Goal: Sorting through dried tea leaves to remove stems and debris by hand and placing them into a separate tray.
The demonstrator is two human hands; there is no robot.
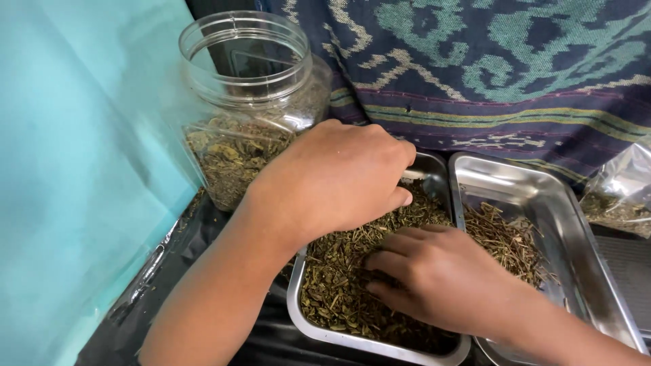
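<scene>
My left hand (336, 177) hovers over the far end of a steel tray (352, 339) filled with dried green leaves and stems (332, 291), its fingers curled down into the heap. My right hand (434, 278) rests on the same heap nearer to me, fingers bent and pressed into the leaves. Whether either hand pinches anything is hidden by the fingers. A second steel tray (576, 230) stands right beside the first and holds a thinner layer of dried stems (508, 237).
An open clear plastic jar (251, 102), partly filled with dried leaves, stands at the back left. A turquoise sheet (81, 169) covers the left side. A patterned dark cloth (488, 68) hangs behind. A clear bag of leaves (620, 196) lies at the right edge.
</scene>
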